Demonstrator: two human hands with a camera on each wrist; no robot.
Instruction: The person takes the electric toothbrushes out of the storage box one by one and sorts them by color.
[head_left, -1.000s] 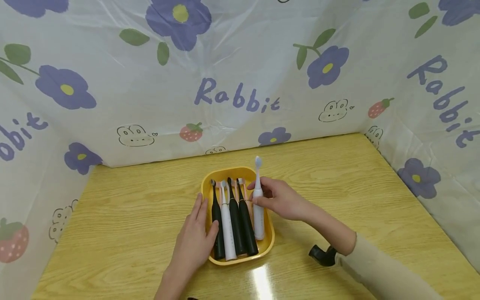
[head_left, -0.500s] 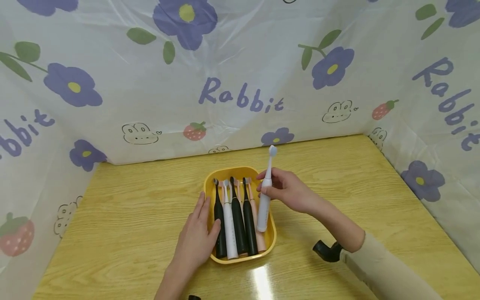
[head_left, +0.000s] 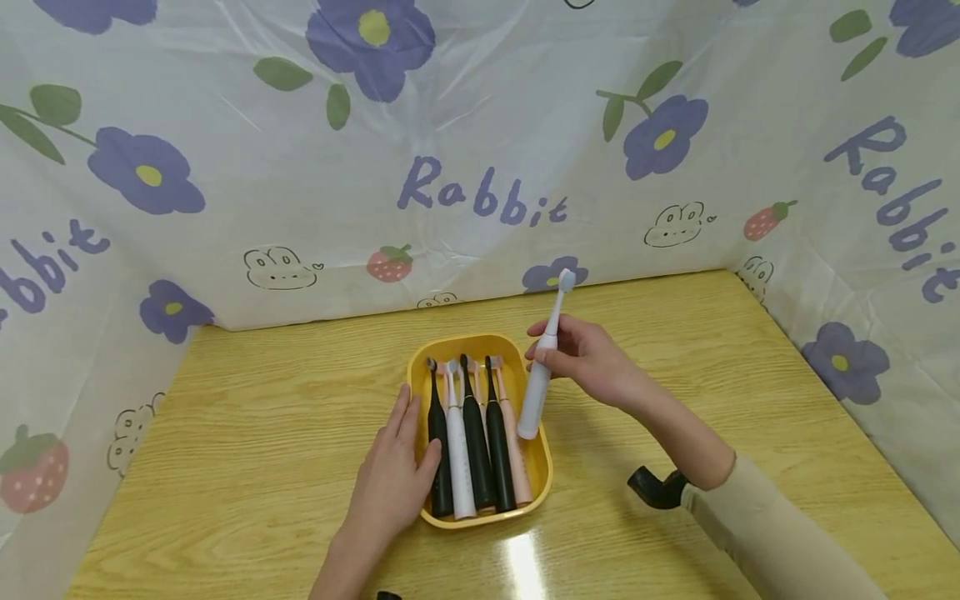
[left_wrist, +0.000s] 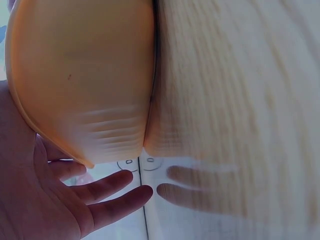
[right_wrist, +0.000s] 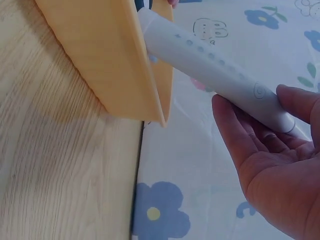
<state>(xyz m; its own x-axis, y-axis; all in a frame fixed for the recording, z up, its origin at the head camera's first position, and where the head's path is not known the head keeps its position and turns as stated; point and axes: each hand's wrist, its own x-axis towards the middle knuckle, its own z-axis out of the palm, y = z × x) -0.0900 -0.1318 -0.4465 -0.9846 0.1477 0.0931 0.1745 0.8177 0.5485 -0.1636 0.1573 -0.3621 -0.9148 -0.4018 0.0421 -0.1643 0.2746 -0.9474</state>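
My right hand (head_left: 596, 362) pinches a white electric toothbrush (head_left: 536, 387) between thumb and fingers, its pale bristle head tilted up and away. The handle's lower end hangs over the right rim of a yellow tray (head_left: 547, 492). In the right wrist view the toothbrush handle (right_wrist: 215, 67) shows a row of small marks. Inside the tray lie black, white and pink electric toothbrushes side by side, among them a white toothbrush (head_left: 460, 467) and a pink toothbrush (head_left: 516, 458). My left hand (head_left: 393, 471) rests along the tray's left side with straight fingers, its thumb over the rim.
The tray stands on a wood-grain table (head_left: 285, 442). Behind and at both sides hangs a white cloth (head_left: 480, 100) printed with flowers and rabbits. A black curved piece (head_left: 660, 487) sits by the right sleeve (head_left: 772, 525).
My right hand has lifted the white toothbrush up and to the right, out of the tray, uncovering the pink one. The left hand stays at the tray.
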